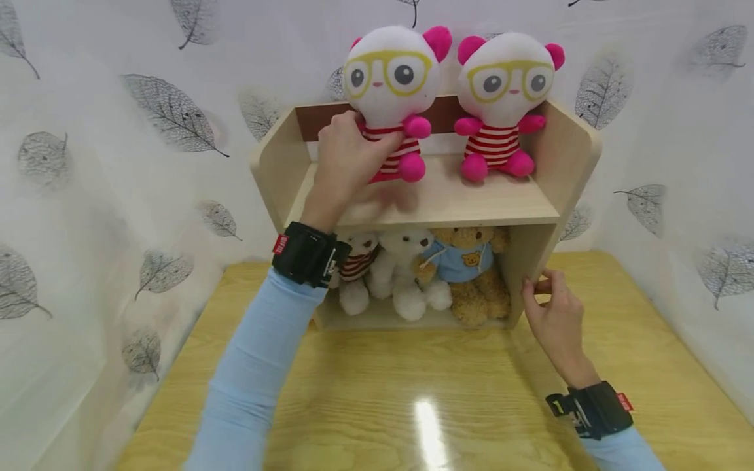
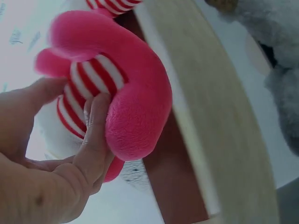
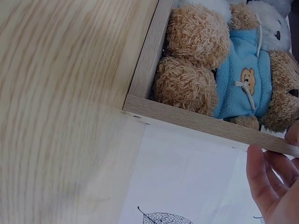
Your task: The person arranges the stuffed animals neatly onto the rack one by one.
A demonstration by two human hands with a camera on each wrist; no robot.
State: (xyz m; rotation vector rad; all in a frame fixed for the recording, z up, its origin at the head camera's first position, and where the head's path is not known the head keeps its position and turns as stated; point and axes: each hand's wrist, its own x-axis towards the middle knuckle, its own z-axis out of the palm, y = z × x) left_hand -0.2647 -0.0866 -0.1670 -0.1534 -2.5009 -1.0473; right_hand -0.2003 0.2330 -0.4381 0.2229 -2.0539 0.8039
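Observation:
My left hand (image 1: 350, 163) grips a plush panda (image 1: 389, 85) with yellow glasses, pink limbs and a red-and-white striped body, over the left part of the upper shelf. In the left wrist view, thumb and fingers (image 2: 96, 126) pinch its striped body (image 2: 93, 77). A matching plush panda (image 1: 506, 85) sits upright at the right end of that shelf. My right hand (image 1: 556, 317) holds the front edge of the right side panel of the small wooden shelf (image 1: 533, 255), low down. In the right wrist view, its fingers (image 3: 261, 177) pinch that panel's edge.
On the lower level sit a brown teddy bear (image 1: 480, 297) in a blue hoodie, a white plush bear (image 1: 406, 275) and another white plush (image 1: 353, 297) in a striped top, partly behind my left wrist. The wooden table (image 1: 377, 379) meets leaf-patterned walls (image 1: 165, 111).

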